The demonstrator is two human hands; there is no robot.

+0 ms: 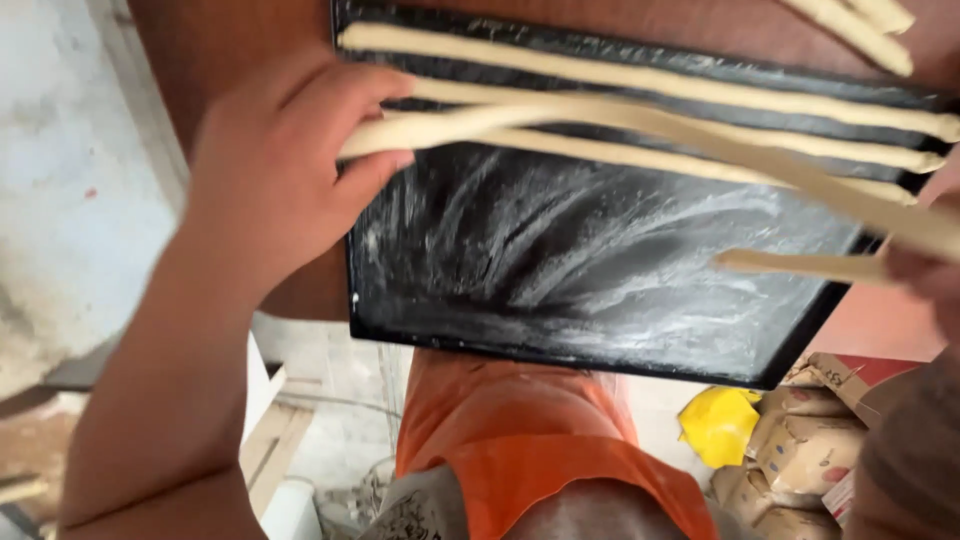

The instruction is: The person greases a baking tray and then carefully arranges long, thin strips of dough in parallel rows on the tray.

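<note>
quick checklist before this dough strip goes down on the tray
1. Left hand grips one end of the dough strip: ok.
2. Right hand holds the other end: cannot tell, mostly out of view.
3. Strip lifted off the black tray: ok.
4. Bare floured space on the tray below the laid strips: ok.
5. Strip runs parallel to the laid ones: not ok, it crosses them at a slant.
</note>
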